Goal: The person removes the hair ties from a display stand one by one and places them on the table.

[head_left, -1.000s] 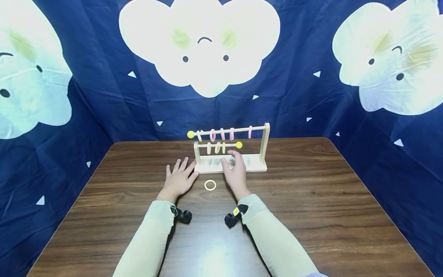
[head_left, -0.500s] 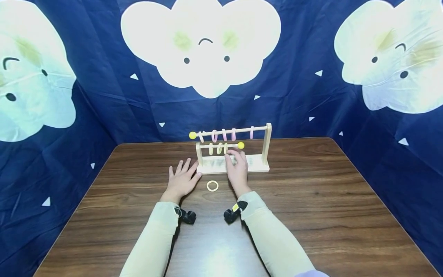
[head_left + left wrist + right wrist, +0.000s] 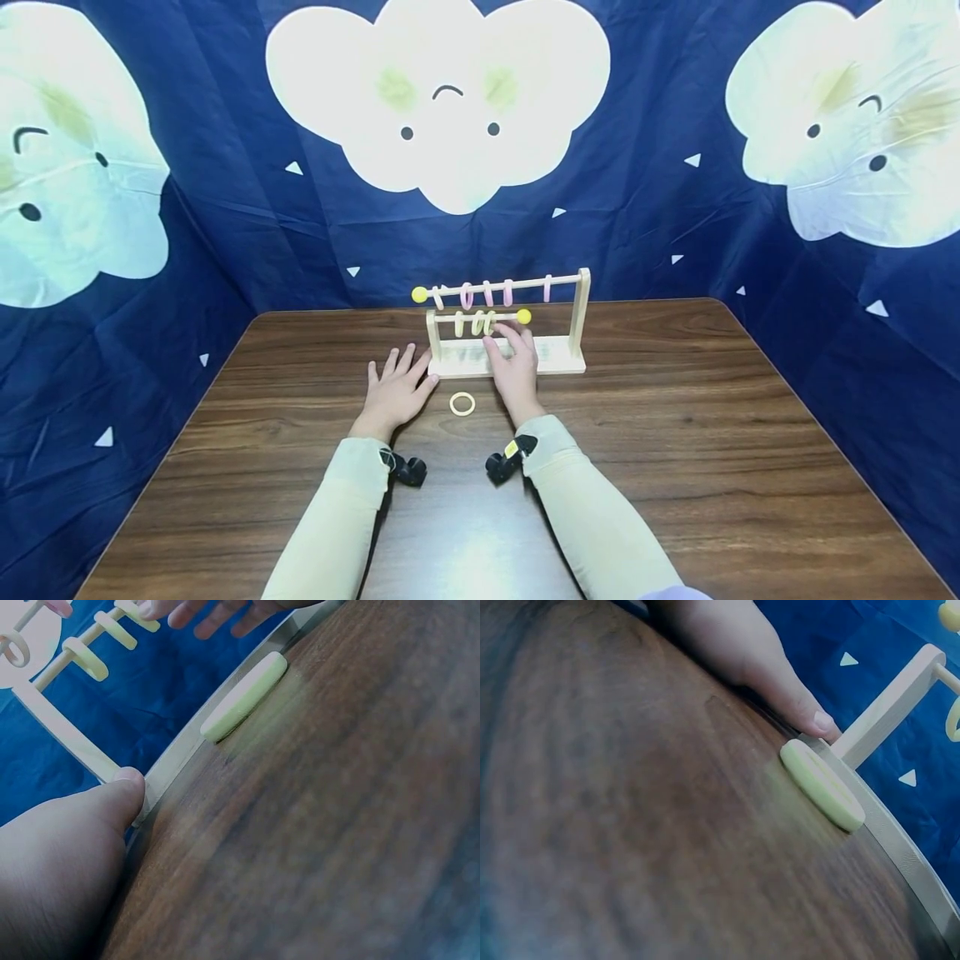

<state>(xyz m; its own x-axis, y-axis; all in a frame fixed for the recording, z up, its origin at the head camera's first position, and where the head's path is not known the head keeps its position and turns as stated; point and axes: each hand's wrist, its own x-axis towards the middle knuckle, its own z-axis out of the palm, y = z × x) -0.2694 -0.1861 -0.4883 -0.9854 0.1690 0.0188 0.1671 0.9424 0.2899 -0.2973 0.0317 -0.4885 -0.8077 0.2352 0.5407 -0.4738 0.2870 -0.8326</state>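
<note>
Right hand (image 3: 514, 373) now closer, bottom of rightmost yellow ring (image 3: 489, 323) inside its pinch

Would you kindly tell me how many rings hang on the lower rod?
3: the first ring nearest the shorter upright, the second ring in the middle, and the third ring nearest the lower yellow ball, close to the right hand. No others seem hidden.

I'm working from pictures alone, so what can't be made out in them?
- Head: whether the right hand touches the nearest yellow ring; too small to tell.
- Head: part of the stand's base, covered by the right hand.
- Left wrist: the rest of the right hand, cut off by the top edge.
- Right wrist: part of a hanging ring, cut off by the right edge.
</note>
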